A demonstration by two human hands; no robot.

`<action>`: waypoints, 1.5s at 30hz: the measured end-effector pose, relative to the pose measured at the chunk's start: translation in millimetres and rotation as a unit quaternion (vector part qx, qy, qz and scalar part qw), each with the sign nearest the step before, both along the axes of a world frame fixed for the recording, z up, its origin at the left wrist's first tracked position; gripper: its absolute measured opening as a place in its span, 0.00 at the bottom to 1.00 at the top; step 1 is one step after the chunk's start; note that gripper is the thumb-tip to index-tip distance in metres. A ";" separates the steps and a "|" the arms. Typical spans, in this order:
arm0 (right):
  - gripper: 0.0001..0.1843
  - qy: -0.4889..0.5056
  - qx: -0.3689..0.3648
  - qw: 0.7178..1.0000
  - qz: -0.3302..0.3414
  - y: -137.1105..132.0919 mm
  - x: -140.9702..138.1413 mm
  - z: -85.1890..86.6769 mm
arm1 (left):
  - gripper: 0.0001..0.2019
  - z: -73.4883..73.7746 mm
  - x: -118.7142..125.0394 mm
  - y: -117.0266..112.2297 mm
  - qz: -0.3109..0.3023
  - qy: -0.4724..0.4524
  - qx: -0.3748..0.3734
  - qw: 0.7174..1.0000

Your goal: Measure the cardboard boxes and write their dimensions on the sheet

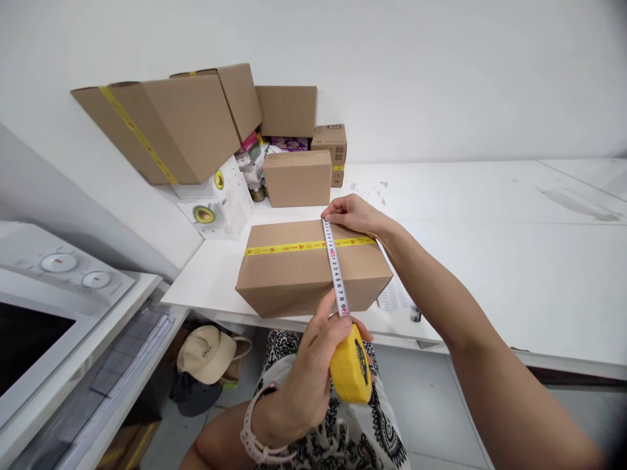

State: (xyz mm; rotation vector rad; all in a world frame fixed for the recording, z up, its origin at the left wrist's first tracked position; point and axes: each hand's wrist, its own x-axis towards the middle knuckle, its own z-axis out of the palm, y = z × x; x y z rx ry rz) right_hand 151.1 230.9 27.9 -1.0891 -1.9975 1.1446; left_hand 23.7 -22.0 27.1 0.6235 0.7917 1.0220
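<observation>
A brown cardboard box (289, 271) sealed with yellow printed tape (274, 249) lies near the front edge of the white table. Across its top runs the white blade of a tape measure (351, 369), which has a yellow case. My left hand (313, 365), with a pale band on its wrist, is wrapped round the case just in front of the box. My right hand (355, 214) pinches the end of the blade at the box's far top edge. Some of the left fingers are hidden behind the case.
Stacked cardboard boxes (191, 124) and white avocado-print boxes (215, 212) stand at the back left. Behind the measured box is a smaller carton (297, 183). A printed sheet (396, 295) lies at its right. A white microwave (53, 287) stands at the left, with a beige cap (208, 352) below the table.
</observation>
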 end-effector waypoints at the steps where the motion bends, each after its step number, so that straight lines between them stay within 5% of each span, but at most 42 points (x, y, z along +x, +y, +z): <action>1: 0.09 0.002 0.000 1.000 0.000 -0.1 0.0 0.3 | 0.32 -0.1 -0.1 -0.1 0.000 0.000 0.000 1.000; 10: 0.10 0.029 -0.004 1.000 -0.004 -0.9 -2.1 -2.4 | 0.31 0.5 -0.4 0.8 0.008 0.011 -0.003 1.000; 15: 0.12 0.159 0.027 0.986 -0.043 -15.0 7.1 14.1 | 0.26 -7.7 -6.0 2.0 0.004 0.040 0.024 0.999; 18: 0.12 0.217 0.114 0.966 -0.084 -55.8 34.2 32.8 | 0.22 -18.6 -10.3 1.0 -0.030 0.066 0.064 0.995; 21: 0.06 0.198 0.201 0.950 -0.131 -121.8 65.4 30.1 | 0.24 -28.5 -10.6 -0.3 -0.079 0.105 0.096 0.987; 25: 0.08 0.105 0.220 0.953 -0.178 -209.8 86.1 -14.5 | 0.37 -40.0 2.8 0.9 -0.139 0.114 0.084 0.980; 28: 0.15 0.060 0.221 0.955 -0.187 -242.6 98.2 -50.3 | 0.43 -50.3 21.4 4.6 -0.176 0.120 0.088 0.973; 31: 0.15 -0.038 0.246 0.939 -0.239 -231.5 126.3 -74.8 | 0.38 -61.4 41.1 11.6 -0.215 0.154 0.095 0.960; 34: 0.14 -0.251 0.280 0.873 -0.312 -185.4 165.0 -97.1 | 0.23 -71.1 59.4 24.1 -0.237 0.246 0.182 0.922; 37: 0.21 -0.457 0.284 0.823 -0.181 -134.2 192.5 -119.0 | 0.14 -78.3 76.6 42.6 -0.236 0.330 0.307 0.861; 40: 0.19 -0.540 0.302 0.785 -0.036 -101.8 200.6 -133.4 | 0.12 -83.6 91.1 64.1 -0.221 0.387 0.374 0.813; 45: 0.15 -0.507 0.323 0.799 0.008 -84.6 215.7 -139.2 | 0.09 -94.1 104.3 94.7 -0.175 0.496 0.430 0.733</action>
